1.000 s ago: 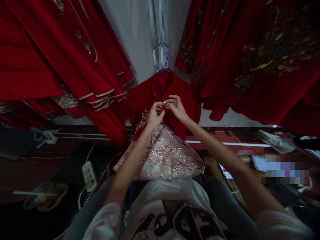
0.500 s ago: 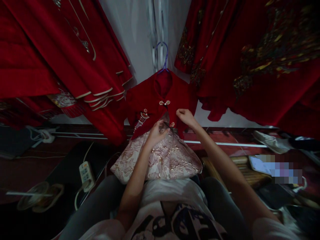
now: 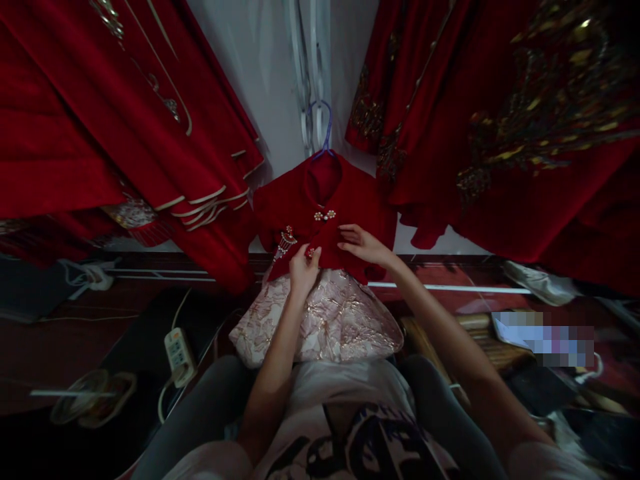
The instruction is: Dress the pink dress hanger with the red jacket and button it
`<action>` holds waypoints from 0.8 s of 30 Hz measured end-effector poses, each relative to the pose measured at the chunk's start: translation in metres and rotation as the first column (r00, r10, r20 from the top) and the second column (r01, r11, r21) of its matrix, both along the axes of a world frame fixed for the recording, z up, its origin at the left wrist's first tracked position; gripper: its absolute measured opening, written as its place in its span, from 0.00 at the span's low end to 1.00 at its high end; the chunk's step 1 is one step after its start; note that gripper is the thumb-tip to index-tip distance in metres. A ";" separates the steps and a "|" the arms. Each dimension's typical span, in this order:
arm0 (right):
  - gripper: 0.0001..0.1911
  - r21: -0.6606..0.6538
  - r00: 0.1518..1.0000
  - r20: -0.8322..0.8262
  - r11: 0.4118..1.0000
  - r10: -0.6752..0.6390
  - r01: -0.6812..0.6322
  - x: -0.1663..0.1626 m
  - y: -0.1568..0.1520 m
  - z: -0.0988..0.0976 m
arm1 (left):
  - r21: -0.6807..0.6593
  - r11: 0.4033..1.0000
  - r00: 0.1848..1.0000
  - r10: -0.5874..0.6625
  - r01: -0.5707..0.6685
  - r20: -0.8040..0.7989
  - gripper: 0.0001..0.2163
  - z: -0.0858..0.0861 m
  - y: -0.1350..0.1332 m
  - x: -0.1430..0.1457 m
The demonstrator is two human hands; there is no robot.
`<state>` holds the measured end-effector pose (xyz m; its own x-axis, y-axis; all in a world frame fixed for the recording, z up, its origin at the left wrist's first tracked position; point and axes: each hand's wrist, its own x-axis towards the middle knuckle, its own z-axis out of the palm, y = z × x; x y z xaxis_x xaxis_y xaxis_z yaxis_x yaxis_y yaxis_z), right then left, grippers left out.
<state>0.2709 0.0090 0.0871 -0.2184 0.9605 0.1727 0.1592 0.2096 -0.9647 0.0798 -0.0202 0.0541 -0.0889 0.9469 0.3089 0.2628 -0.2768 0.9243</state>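
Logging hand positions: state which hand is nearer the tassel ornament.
Left: the left hand is just below-right of the tassel ornament; the right hand is farther right.

lower clasp: partly covered by left grip | phone: pixelated | side garments: cropped

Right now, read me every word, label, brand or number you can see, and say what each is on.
No text reads clearly.
White shirt: large dark print, distorted and cut off, unreadable.
Phone: pixelated, unreadable.
Power strip: any markings are too small to read.
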 end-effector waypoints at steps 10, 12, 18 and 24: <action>0.16 0.427 0.879 0.152 0.832 -0.451 0.353 -0.051 -0.033 -0.008 | -0.078 0.987 0.909 0.162 -0.143 0.383 0.20 0.015 0.004 0.002; 0.11 0.397 0.907 0.109 0.855 -0.406 0.334 -0.061 -0.044 -0.009 | -0.059 0.986 0.909 0.164 -0.153 0.383 0.18 0.017 0.003 -0.003; 0.17 0.255 0.964 0.044 0.935 -0.264 0.244 -0.090 -0.047 -0.020 | 0.046 0.994 0.963 0.087 -0.102 0.254 0.11 0.023 -0.005 -0.019; 0.15 0.153 0.969 -0.116 0.960 -0.218 0.234 -0.090 -0.035 -0.025 | -0.031 0.999 0.966 0.044 -0.037 0.254 0.13 0.019 -0.006 -0.015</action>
<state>0.1805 -0.0256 0.0620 0.0271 0.9395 0.3415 0.1277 0.3355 -0.9333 0.0644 -0.0266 0.0732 -0.1998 0.9484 0.2463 0.0281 -0.2457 0.9689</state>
